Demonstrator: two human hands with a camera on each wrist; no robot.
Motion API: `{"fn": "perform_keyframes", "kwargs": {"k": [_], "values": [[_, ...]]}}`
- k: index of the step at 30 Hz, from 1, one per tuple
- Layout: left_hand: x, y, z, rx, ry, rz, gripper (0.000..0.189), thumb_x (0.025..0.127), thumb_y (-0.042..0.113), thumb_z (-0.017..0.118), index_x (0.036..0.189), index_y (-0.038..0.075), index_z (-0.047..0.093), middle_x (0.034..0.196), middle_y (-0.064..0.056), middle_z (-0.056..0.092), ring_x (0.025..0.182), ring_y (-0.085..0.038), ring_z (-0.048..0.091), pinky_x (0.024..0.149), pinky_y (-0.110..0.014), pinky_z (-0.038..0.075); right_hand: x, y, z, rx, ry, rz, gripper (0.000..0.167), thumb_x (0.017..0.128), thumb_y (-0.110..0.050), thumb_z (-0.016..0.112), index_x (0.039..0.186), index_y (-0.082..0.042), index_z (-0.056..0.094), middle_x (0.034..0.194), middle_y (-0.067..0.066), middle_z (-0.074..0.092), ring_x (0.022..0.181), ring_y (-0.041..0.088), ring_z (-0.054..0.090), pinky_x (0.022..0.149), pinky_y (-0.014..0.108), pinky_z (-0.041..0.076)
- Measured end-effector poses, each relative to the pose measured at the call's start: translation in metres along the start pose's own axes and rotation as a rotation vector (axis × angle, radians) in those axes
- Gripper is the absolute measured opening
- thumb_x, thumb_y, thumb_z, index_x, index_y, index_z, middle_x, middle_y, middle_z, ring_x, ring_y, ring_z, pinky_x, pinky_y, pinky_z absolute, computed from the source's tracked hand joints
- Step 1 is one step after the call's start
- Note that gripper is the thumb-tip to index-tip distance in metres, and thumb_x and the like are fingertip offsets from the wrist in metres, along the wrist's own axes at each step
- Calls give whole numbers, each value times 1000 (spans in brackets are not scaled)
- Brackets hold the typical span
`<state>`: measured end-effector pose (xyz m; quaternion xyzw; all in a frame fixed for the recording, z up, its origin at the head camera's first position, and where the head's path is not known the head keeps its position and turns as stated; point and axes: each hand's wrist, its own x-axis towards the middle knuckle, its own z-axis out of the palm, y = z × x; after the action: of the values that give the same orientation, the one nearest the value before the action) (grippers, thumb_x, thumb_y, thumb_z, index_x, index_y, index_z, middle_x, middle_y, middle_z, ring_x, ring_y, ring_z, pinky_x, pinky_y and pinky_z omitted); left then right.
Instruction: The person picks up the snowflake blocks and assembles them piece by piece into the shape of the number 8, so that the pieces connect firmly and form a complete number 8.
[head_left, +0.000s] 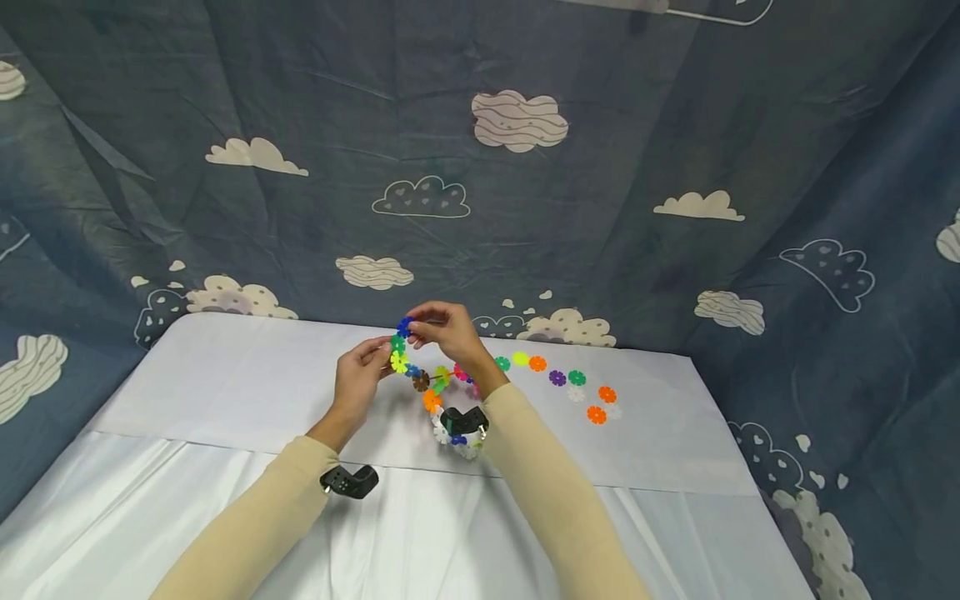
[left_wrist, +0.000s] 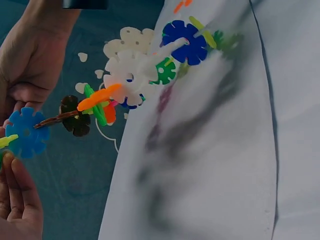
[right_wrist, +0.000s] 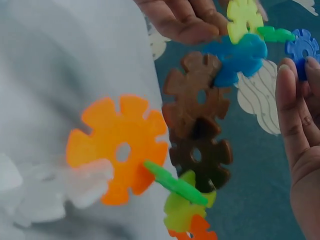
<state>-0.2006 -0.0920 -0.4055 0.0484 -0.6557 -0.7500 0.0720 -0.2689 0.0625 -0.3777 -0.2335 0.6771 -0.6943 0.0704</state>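
My right hand pinches a dark blue snowflake disc at the upper end of a linked chain. Next to that disc comes a green one, slotted edge-on into it. Beside these, my left hand holds the chain by a yellow disc with its fingertips. Below the hands the chain runs on through a light blue disc, brown discs and an orange disc. Its white discs hang lower, partly hidden behind the right wrist's black camera.
Loose discs lie on the white table to the right, among them an orange disc, a purple disc and a green disc. A dark curtain with cloud prints stands behind the table.
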Motion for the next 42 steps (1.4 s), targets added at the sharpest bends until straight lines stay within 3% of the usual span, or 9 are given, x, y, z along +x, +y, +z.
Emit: {"fn": "perform_keyframes", "kwargs": {"k": [6, 14, 21, 34, 42], "values": [[0, 4, 3, -20, -13, -26, 29, 96, 5, 57, 121, -10, 58, 89, -4, 65, 76, -5, 63, 74, -21, 56, -5, -3, -7, 14, -22, -27, 17, 91, 6, 60, 105, 16, 61, 83, 5, 68, 67, 16, 66, 66, 30, 59], [-1, 6, 4, -7, -31, -44, 32, 97, 6, 57, 123, -12, 57, 107, -15, 66, 80, -3, 63, 75, -19, 56, -9, -6, -10, 43, -51, -45, 16, 91, 8, 58, 104, 18, 59, 84, 4, 68, 69, 16, 66, 69, 29, 59], [-2, 7, 4, -8, -55, -46, 31, 97, 6, 57, 122, -12, 57, 100, -8, 67, 79, -3, 64, 76, -20, 56, -10, -10, -12, 4, -62, -61, 15, 91, 9, 58, 103, 18, 60, 84, 2, 68, 69, 14, 66, 70, 29, 59], [-1, 7, 5, -14, -56, -66, 34, 96, 9, 59, 124, -10, 58, 112, -17, 65, 81, -4, 65, 77, -20, 56, -12, -13, -12, -131, -68, -128, 15, 91, 5, 61, 101, 15, 64, 87, 19, 67, 69, 16, 65, 70, 31, 59], [-1, 10, 5, -41, -57, -62, 32, 96, 5, 58, 121, -14, 57, 96, -5, 67, 78, -4, 64, 75, -20, 56, -14, -12, -11, -145, -50, -127, 14, 90, 5, 61, 100, 14, 64, 88, 21, 66, 69, 14, 65, 70, 32, 59]]}}
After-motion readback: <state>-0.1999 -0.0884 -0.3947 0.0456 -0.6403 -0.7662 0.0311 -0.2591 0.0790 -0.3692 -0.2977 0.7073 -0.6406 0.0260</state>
